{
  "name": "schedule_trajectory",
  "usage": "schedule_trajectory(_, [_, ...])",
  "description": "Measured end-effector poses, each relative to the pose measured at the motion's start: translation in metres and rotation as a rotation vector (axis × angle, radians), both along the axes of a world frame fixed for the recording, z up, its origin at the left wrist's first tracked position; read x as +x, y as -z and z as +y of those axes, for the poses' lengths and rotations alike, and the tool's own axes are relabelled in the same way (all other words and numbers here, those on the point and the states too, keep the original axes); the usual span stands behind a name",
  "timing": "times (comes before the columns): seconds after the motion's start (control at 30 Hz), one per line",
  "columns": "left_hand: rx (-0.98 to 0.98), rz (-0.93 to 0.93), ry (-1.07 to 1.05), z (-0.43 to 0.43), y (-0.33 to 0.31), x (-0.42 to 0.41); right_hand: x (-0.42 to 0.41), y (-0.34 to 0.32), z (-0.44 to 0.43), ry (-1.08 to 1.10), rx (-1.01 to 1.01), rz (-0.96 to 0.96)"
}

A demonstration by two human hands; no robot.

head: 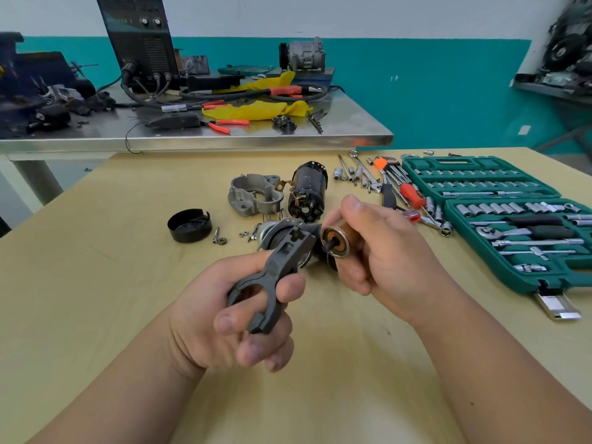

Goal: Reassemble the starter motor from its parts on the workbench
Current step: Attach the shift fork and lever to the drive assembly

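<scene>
- Now, a pale wooden workbench [96, 315] is seen spread with the starter motor's parts, and nothing is yet bolted together.
- Along the right edge, an open green socket set [480, 184] is laid out, with loose sockets and hex keys [389, 169] just beside it.
- Towards the far middle of the bench, the dark motor body [309, 190] is stood next to the grey metal housing [254, 195], the two close together.
- Off to the left, a black end cap [189, 225] is left lying apart, with small nuts and screws [221, 238] scattered near it.
- Held up in front, a black forked lever [275, 274] is pinched by the left hand [224, 318], fingers curled round its forked end.
- Just beside it, a coppery plunger [334, 241] with a short dark pin is gripped in the right hand [378, 251], thumb over the top and fingers wrapped beneath.
- Lever and plunger are held close, tip to tip, but not yet joined; a further dark part lies half hidden behind them.
- By the look of it, the step in hand is mating the lever to the plunger.
- For the next move, the lever's notched end would have to be lined up with the pin and hooked on squarely before either is taken to the housing.
</scene>
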State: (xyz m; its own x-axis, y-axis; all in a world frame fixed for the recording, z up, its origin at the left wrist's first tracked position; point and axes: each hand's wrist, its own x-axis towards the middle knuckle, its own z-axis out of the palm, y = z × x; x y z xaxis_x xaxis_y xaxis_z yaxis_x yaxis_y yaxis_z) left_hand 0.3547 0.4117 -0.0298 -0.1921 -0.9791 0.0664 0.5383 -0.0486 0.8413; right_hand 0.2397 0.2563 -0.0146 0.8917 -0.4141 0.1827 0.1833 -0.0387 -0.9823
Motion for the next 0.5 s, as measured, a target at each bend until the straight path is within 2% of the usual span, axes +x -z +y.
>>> schedule_trajectory(0.23, [-0.002,0.032,0.085,-0.008,0.001,0.004,0.0,0.001,0.001,-0.009,-0.006,-0.006])
schedule_trajectory(0.27, [0.017,0.02,0.047,-0.009,0.002,0.003,0.0,0.001,0.001,-0.009,-0.006,-0.009])
schedule_trajectory(0.4, [0.079,-0.218,-0.413,-0.015,0.005,-0.004,0.0,0.003,-0.001,-0.004,-0.022,-0.018])
schedule_trajectory(0.47, [0.043,-0.353,-0.66,-0.02,0.007,-0.008,0.001,0.004,-0.001,0.003,-0.038,-0.015])
schedule_trajectory(0.5, [-0.013,-0.482,-0.788,-0.021,0.008,-0.009,0.001,0.004,-0.002,0.007,-0.042,-0.014])
